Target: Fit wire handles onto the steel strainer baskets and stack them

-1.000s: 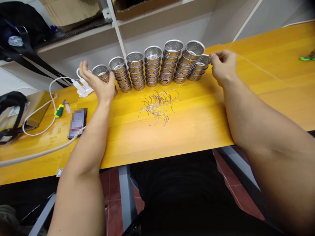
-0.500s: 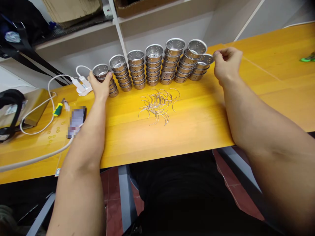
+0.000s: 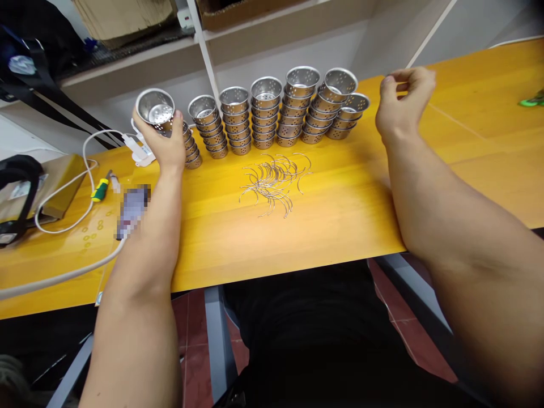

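My left hand (image 3: 164,141) grips a perforated metal cup (image 3: 156,107) with thumb and fingers around its sides. The cup is tilted, its mouth toward me, above the leftmost stack of cups (image 3: 193,156), which my hand partly hides. To the right of the stacks, my right hand (image 3: 406,102) hovers over the table, fingers curled in and thumb near the index fingertip. Whether anything thin is pinched there I cannot make out. Nearest to it is the rightmost, shorter stack (image 3: 342,122), whose top cup leans. A loose pile of curved metal wires (image 3: 272,178) lies in front of the stacks.
Several more stacks of the same cups (image 3: 236,122) stand in a row along the shelf. At left are a white power strip (image 3: 140,150) with cables, a green-and-yellow screwdriver (image 3: 100,190), a blurred-out phone (image 3: 131,212), small yellow rings (image 3: 87,238) and a cardboard box (image 3: 63,192).
My left hand has moved up and left, carrying a cup away from the leftmost stack. My right hand has drawn up and right, away from the rightmost stack.
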Demonstrator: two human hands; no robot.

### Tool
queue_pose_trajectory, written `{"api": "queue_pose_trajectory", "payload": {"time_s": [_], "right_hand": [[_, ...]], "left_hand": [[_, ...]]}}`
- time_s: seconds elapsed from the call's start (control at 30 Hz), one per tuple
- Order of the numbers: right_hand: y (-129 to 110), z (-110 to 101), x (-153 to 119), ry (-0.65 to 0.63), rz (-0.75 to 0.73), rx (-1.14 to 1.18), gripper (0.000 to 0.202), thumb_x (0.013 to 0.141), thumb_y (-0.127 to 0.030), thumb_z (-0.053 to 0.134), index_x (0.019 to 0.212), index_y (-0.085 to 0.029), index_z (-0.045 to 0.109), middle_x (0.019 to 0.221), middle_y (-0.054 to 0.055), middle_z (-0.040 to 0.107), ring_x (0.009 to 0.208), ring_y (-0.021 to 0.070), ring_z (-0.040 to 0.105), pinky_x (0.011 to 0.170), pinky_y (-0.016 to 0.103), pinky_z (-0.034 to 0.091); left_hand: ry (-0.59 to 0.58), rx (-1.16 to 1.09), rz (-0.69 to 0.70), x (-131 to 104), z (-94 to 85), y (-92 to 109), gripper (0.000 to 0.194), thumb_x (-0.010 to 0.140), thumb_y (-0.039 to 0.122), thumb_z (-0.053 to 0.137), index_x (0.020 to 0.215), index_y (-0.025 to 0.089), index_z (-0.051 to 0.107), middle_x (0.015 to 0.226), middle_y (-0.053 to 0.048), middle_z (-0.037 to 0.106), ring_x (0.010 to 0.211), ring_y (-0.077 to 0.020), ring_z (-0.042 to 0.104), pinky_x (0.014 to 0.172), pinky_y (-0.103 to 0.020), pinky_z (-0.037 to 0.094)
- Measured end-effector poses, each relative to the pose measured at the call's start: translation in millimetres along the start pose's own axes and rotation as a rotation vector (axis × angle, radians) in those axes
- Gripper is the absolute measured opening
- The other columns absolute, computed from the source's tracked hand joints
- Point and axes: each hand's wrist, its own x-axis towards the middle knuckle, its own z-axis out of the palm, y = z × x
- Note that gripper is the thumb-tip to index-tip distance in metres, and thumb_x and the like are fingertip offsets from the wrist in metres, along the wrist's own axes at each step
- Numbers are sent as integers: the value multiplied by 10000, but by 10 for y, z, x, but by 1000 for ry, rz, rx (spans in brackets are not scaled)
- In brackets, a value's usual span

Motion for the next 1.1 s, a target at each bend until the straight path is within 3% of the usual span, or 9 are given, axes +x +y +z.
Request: {"api": "queue_pose_trajectory", "payload": {"time_s": [0.1, 0.2, 0.27, 0.33, 0.43, 0.57, 0.77, 0.93, 1.1], "right_hand": [[-219, -154, -80, 30, -137, -19, 425, 1146, 66, 614, 1442, -125, 851, 1648, 289, 779, 1401, 339, 855, 1187, 493, 686], [-522, -298, -288, -123, -263, 10, 297, 1228, -78, 633, 1360, -179, 879, 1467, 246, 868, 1261, 322, 867, 1101, 459, 704], [-692, -320, -478, -339, -361, 48, 185, 1223, -176, 732, 1281, -201, 905, 1286, 200, 911, 1108, 307, 850, 1031, 454, 708], [-795, -254, -680, -648, -483, 79, 142, 1158, -259, 844, 1259, -212, 933, 1151, 151, 917, 983, 311, 827, 962, 480, 704], [-828, -13, -959, -991, -727, 31, 310, 1177, -413, 817, 1387, -230, 953, 1275, 166, 920, 1108, 383, 847, 1096, 575, 706], [-786, 370, -1206, -1004, -879, -85, 566, 1270, -395, 559, 1692, -174, 865, 1543, 269, 829, 1392, 465, 788, 1244, 638, 655], [-832, 566, -1329, -1045, -908, -86, 453, 1257, -316, 555, 1348, -143, 964, 1401, 278, 858, 1298, 459, 784, 1217, 612, 633], [-888, 531, -1366, -1096, -933, -37, 352, 1195, -247, 656, 1326, -145, 967, 1380, 240, 851, 1225, 404, 796, 1120, 508, 622], [-881, 543, -1333, -1078, -997, -43, 311, 1226, -273, 651, 1272, -189, 946, 1271, 184, 832, 1131, 351, 754, 1002, 443, 578]], "left_hand": [[26, -20, -27, 123, 216, 43, 1094, 900, 1102, 951, 1646, 364, 643, 1676, -93, 788, 2025, -385, 351, 1615, -679, 435], [55, -50, -70, 184, 452, -198, 1115, 912, 1041, 991, 1725, 397, 583, 1715, -115, 743, 1950, -446, 476, 1589, -735, 497], [93, -95, -69, 99, 650, -444, 1095, 925, 1042, 972, 1714, 401, 565, 1703, -127, 733, 1818, -463, 632, 1540, -753, 562], [97, -139, -67, -83, 884, -677, 1106, 897, 1086, 955, 1646, 368, 571, 1625, -131, 767, 1594, -436, 795, 1453, -745, 644], [5, -187, -115, -382, 1200, -910, 1140, 880, 1135, 920, 1609, 334, 566, 1548, -126, 789, 1454, -391, 854, 1357, -680, 709], [38, -194, -110, -532, 1355, -1034, 1174, 914, 1118, 907, 1698, 338, 512, 1635, -151, 745, 1536, -390, 816, 1397, -658, 674], [3, -181, -67, -519, 1332, -1051, 1039, 1014, 1032, 875, 1711, 338, 540, 1645, -155, 742, 1578, -413, 787, 1432, -677, 634], [-19, -215, -49, -529, 1365, -965, 1043, 1017, 1028, 876, 1717, 341, 519, 1674, -150, 744, 1560, -392, 813, 1388, -624, 682], [12, -222, -74, -549, 1388, -974, 1094, 987, 1086, 855, 1708, 346, 497, 1636, -142, 732, 1521, -388, 825, 1363, -635, 688]]}}
